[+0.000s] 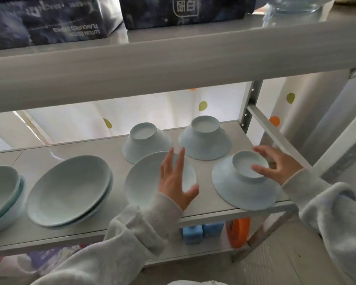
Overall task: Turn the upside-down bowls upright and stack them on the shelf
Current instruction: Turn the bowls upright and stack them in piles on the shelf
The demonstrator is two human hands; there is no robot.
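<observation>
Found left hand (176,179) flat, fingers straight, over upright bowl (144,182), likely steadying; right hand (280,167) spread, gripping nothing, round inverted bowl (234,190), poised for turning

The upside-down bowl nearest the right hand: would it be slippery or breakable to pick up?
Probably slippery: the bowl looks glazed and smooth, and its raised foot is the only narrow hold. It is likely fragile, since it looks ceramic. Pushed forward it could tip, as its rim lies at the front edge of the shelf.
</observation>
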